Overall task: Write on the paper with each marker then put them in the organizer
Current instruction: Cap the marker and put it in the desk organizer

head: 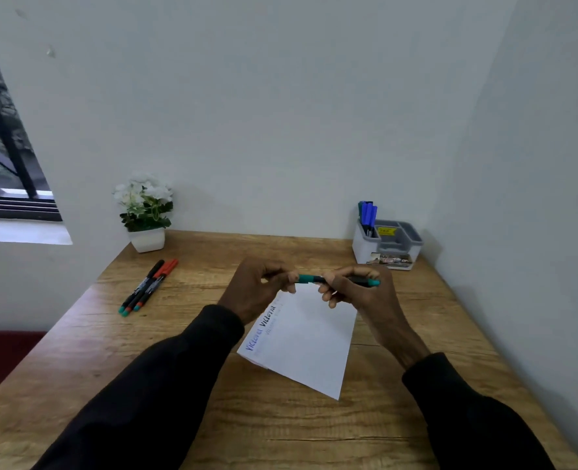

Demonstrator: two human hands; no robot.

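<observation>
**Me:** While both my hands hover over the far end of the paper, they share one green marker, held level between them. My left hand pinches its left end with curled fingertips. My right hand is curled round the dark barrel, and the teal butt sticks out to the right.

**You:** Can you read anything?

**Me:** Along the paper's left edge there is a word that looks like "Victoria", once in blue and once in black farther along. A fainter line beside it I cannot read.

**You:** Where is the organizer?

**Me:** The organizer sits in the far right corner of the table, near the wall. It has white walls and grey compartments. Blue markers stand upright in its left compartment. A yellow label lies inside and a sticker is on the front, both too small to read.

**You:** Any other markers?

**Me:** Three markers lie side by side on the left of the table, well apart from the paper. One has a black cap and two have red caps, with the teal ends towards me. The print on their barrels is blurred. Beyond them a potted plant with white flowers stands in the far left corner.
</observation>
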